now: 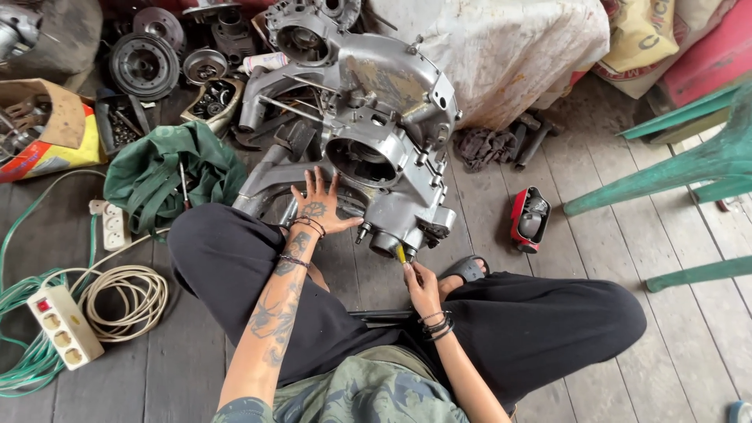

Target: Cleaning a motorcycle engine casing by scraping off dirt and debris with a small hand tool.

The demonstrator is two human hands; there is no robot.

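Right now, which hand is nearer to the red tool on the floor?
Right. The right hand grips a yellow-handled tool at the engine case's lower end, left of the red tool. The left hand lies flat on the case, farther left.

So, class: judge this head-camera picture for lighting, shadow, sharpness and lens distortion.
Head view: soft, even daylight, with no hard shadows; mild sheen on the grey engine casing; both the left hand and right hand look sharp; the wide lens bows the floor planks and green chair legs near the edges.
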